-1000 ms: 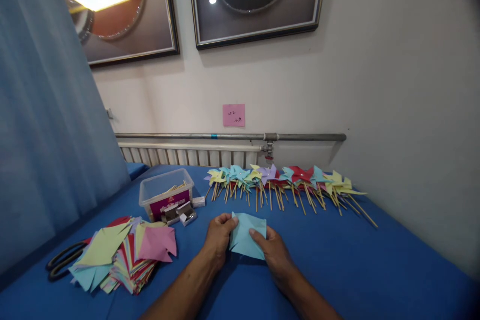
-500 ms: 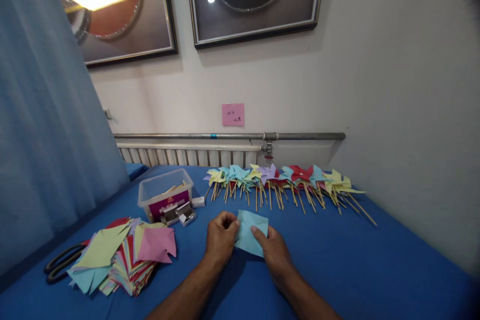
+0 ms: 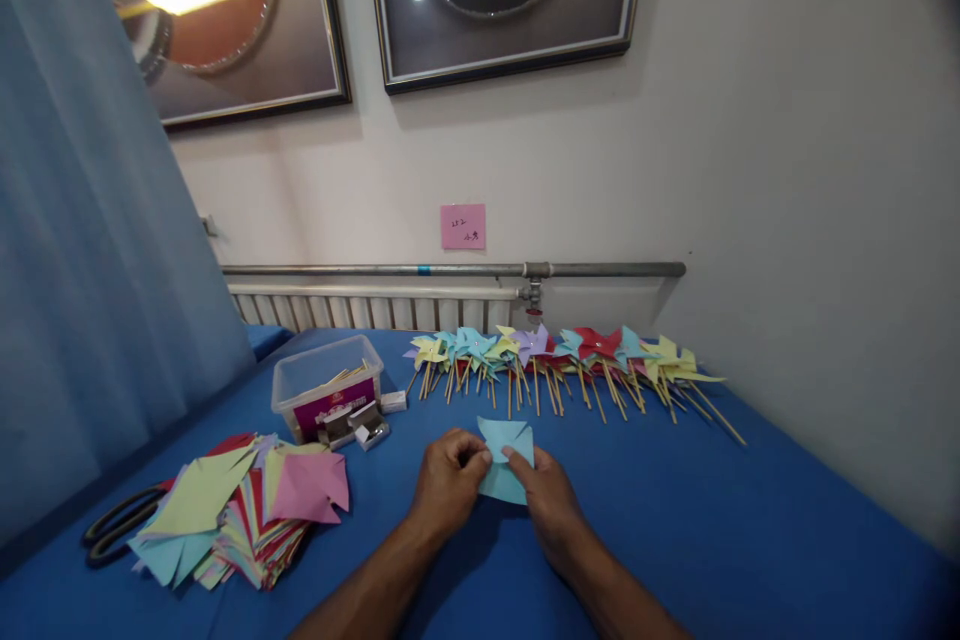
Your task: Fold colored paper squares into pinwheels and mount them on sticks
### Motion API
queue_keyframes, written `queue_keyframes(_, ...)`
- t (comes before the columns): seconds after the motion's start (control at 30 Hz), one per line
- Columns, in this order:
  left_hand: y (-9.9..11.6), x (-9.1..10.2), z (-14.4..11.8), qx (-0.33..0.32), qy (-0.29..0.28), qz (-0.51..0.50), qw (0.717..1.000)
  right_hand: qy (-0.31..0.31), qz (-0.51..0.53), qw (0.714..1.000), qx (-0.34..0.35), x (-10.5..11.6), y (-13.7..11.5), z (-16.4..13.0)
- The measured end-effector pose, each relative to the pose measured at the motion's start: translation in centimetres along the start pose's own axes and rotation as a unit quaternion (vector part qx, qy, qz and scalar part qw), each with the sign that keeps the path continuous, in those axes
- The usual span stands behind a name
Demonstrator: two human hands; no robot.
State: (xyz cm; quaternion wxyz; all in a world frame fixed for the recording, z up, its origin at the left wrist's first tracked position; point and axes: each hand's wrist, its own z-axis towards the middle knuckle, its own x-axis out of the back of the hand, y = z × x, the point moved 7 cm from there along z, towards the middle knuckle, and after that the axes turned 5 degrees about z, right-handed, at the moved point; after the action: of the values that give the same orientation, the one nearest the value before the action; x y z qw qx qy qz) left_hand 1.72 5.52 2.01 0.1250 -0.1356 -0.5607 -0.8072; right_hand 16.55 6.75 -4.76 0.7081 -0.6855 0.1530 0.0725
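A light blue paper square (image 3: 504, 455), cut and partly folded toward its centre, lies on the blue table (image 3: 750, 520) between my hands. My left hand (image 3: 446, 485) pinches its left flap with thumb and fingers. My right hand (image 3: 551, 495) presses its fingertips on the paper's middle from the right. Behind the paper a row of finished paper pinwheels on wooden sticks (image 3: 562, 360) stretches along the table's far edge.
A stack of cut coloured paper squares (image 3: 240, 505) sits at the left, with black scissors (image 3: 112, 535) beside it. A clear plastic box of sticks (image 3: 326, 390) and small pin boxes (image 3: 360, 425) stand behind the stack. A curtain (image 3: 82, 270) hangs at the left.
Both hands have drawn closer together over the blue paper, and its corners have been folded in toward the centre, so it looks smaller now.
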Motion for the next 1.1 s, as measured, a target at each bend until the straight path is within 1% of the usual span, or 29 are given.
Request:
queue_keyframes(0.17,0.0,0.0,0.0,-0.009,0.002,0.019,1.0,-0.012,-0.004,1.0,-0.007,-0.1,-0.6,-0.7)
queue_keyframes(0.3,0.3,0.1,0.0,-0.025,0.007,0.032,0.999,-0.023,-0.023,0.999,-0.008,-0.2,-0.3,-0.5)
queue_keyframes(0.47,0.6,0.2,-0.1,-0.015,0.011,0.018,1.0,0.021,-0.04,0.999,-0.015,0.5,0.5,0.3)
queue_keyframes(0.53,0.3,0.3,0.0,0.013,0.014,-0.006,1.0,0.023,-0.036,0.999,-0.014,0.5,0.5,0.2)
queue_keyframes(0.67,-1.3,0.6,0.4,0.102,0.033,-0.098,0.989,0.003,-0.025,1.0,-0.015,0.1,0.3,-0.3)
queue_keyframes(0.73,-2.2,0.3,0.5,0.146,0.01,-0.144,0.979,-0.004,-0.03,0.999,-0.01,0.0,0.1,-0.5)
queue_keyframes(0.8,-2.8,-0.3,0.5,0.183,-0.03,-0.181,0.966,-0.014,-0.038,0.999,-0.004,-0.1,0.1,-0.5)
queue_keyframes(0.9,-3.1,-0.8,0.3,0.202,-0.059,-0.197,0.958,-0.011,-0.057,0.998,-0.004,0.0,0.3,-0.3)
queue_keyframes(1.1,-3.5,-1.2,0.3,0.199,-0.063,-0.194,0.959,-0.011,-0.07,0.997,0.004,0.0,0.0,-0.4)
